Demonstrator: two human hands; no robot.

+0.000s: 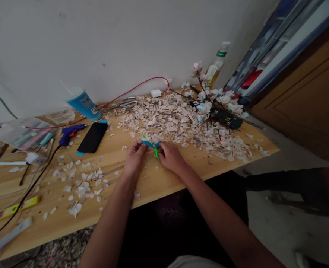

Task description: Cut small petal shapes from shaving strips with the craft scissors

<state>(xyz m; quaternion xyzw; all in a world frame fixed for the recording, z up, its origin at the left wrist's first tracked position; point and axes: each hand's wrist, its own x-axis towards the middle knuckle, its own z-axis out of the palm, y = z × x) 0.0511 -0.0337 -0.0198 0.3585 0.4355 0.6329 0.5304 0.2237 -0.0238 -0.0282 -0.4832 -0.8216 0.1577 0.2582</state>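
Observation:
Small blue and green scissors (154, 144) are gripped in my right hand (171, 157), with the blades pointing left. My left hand (136, 154) is closed in a pinch right at the blade tips. Whatever lies between its fingers is too small to make out; a pale bit shows near the blades. Just beyond both hands spreads a large pile of dry whitish petals (164, 119). Branches with white blossoms (206, 96) and blue centres lie across the right side of that pile.
Left of my hands are a black phone (92, 137), a blue glue gun (69, 133) with its cord and a blue cup (84, 105). A yellow box (15, 209) lies near the front left. A bottle (217, 67) stands against the wall. The table (153, 190) ends close before me.

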